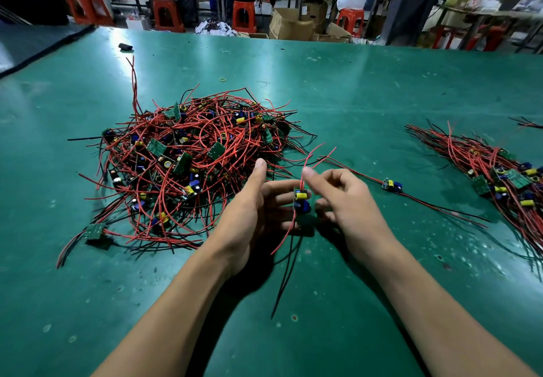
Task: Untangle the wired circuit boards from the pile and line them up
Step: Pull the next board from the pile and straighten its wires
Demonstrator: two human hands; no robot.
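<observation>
A tangled pile of circuit boards (188,153) with red and black wires lies on the green table (367,88), left of centre. I hold one small circuit board (301,200) with a yellow and a blue capacitor above the table, between my hands. My left hand (252,212) has straight fingers against the board's back, thumb raised. My right hand (343,200) pinches the board's red wire (303,181) just above it. Its black wire hangs down towards me. Another single board (392,185) lies stretched out to the right. A row of straightened boards (499,176) lies at the far right.
A yellow rubber band (223,79) and a small black object (125,47) lie on the table behind the pile. Beyond the far edge stand red stools (244,16) and cardboard boxes (291,25), with people seated at benches. More wires (529,123) show at the right edge.
</observation>
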